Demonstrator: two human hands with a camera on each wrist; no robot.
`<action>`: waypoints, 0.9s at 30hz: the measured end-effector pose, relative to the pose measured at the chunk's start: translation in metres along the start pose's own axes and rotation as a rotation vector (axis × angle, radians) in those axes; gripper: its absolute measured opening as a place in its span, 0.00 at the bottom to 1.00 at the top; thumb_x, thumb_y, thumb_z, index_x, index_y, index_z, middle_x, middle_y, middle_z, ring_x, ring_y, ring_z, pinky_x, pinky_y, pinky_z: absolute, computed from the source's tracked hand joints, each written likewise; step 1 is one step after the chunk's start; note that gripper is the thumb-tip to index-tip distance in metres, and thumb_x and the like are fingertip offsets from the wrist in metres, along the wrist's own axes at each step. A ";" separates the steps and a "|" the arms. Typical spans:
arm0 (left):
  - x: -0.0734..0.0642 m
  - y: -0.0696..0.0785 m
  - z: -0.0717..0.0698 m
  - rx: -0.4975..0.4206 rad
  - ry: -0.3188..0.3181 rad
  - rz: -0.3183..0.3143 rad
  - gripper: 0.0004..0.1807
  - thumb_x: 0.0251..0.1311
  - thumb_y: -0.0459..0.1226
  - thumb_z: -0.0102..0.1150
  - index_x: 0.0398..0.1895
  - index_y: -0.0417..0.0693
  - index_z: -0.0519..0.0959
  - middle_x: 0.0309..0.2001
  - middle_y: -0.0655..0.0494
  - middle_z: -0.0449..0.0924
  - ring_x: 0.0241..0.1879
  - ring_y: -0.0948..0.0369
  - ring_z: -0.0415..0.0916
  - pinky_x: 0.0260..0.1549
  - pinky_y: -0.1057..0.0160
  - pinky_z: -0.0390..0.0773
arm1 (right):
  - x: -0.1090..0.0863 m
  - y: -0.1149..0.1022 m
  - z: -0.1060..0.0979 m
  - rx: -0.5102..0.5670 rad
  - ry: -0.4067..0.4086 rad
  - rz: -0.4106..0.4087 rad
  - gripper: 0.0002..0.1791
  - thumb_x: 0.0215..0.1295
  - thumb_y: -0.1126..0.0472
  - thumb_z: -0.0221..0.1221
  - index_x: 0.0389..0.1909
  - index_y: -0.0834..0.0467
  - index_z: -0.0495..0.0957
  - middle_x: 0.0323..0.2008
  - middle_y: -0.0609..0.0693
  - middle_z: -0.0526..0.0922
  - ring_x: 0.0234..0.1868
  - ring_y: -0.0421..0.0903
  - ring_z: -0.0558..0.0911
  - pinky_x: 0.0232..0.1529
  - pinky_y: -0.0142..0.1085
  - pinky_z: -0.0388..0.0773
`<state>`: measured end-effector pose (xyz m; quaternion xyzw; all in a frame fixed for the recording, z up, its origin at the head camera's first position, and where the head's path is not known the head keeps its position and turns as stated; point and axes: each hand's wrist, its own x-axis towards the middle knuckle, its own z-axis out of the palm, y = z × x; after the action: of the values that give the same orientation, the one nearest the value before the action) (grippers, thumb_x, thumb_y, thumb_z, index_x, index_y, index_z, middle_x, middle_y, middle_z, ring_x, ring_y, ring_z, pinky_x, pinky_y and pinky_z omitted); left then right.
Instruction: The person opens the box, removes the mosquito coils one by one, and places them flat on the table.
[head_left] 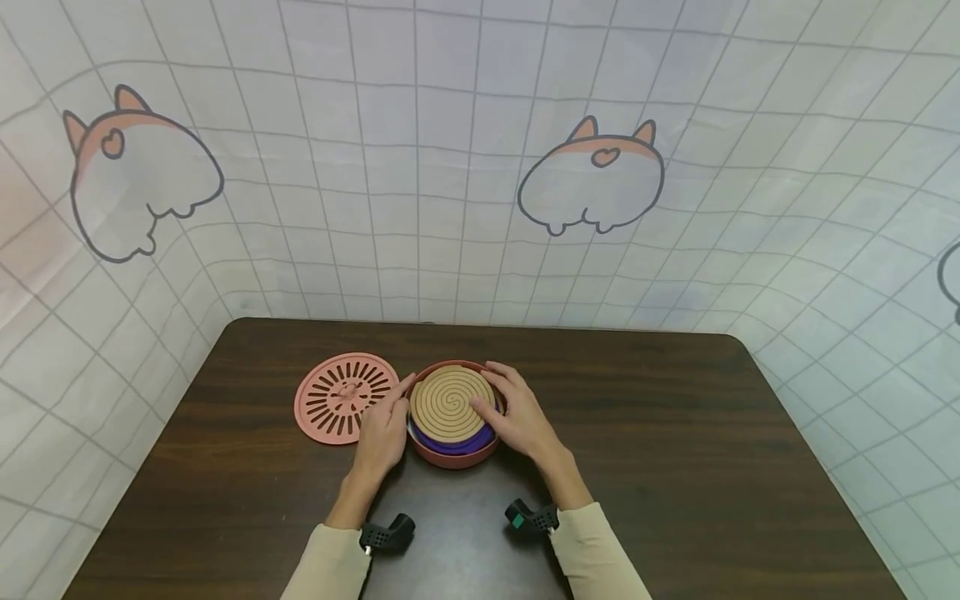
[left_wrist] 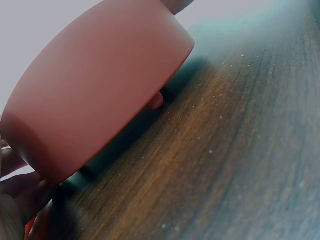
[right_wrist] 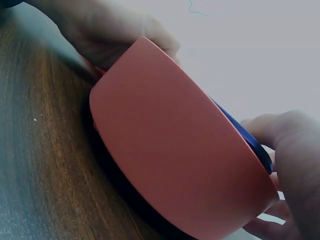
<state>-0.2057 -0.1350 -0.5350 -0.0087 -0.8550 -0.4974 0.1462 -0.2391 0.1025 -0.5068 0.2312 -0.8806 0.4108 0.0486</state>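
A round terracotta-red dish stands on the table, small feet showing under its wall in the left wrist view. Inside it lies a tan spiral mosquito coil on top of a purple-blue disc, whose blue edge rises above the rim in the right wrist view. My left hand holds the dish's left side, fingers along the wall. With its thumb on the coil's right part and fingers at the far right edge, my right hand grips the coil. The coil's underside is hidden.
Left of the dish, a pink slotted round lid lies flat, close to my left hand. The dark wooden table ends at a white gridded curtain behind. Black wrist cameras sit at both cuffs.
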 end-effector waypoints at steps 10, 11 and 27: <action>0.000 0.000 0.000 0.011 0.007 -0.008 0.24 0.74 0.36 0.40 0.67 0.53 0.76 0.13 0.60 0.58 0.11 0.70 0.47 0.14 0.67 0.56 | -0.001 -0.009 -0.004 -0.039 0.051 -0.036 0.30 0.65 0.49 0.64 0.64 0.60 0.76 0.69 0.55 0.71 0.68 0.57 0.64 0.66 0.56 0.61; 0.000 0.000 0.000 0.011 0.007 -0.010 0.24 0.74 0.36 0.40 0.67 0.53 0.76 0.13 0.60 0.59 0.11 0.70 0.47 0.14 0.67 0.57 | -0.001 -0.010 -0.004 -0.045 0.060 -0.040 0.29 0.64 0.49 0.64 0.63 0.59 0.77 0.68 0.55 0.71 0.66 0.57 0.65 0.63 0.56 0.60; 0.001 0.001 0.001 0.017 0.013 0.000 0.23 0.73 0.35 0.40 0.67 0.51 0.77 0.12 0.62 0.58 0.11 0.70 0.47 0.14 0.67 0.57 | 0.001 -0.026 -0.012 -0.038 0.041 -0.012 0.32 0.65 0.51 0.66 0.67 0.61 0.73 0.51 0.56 0.82 0.49 0.51 0.80 0.52 0.46 0.78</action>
<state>-0.2069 -0.1339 -0.5345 -0.0044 -0.8583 -0.4902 0.1520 -0.2295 0.0965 -0.4810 0.2270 -0.8855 0.3986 0.0736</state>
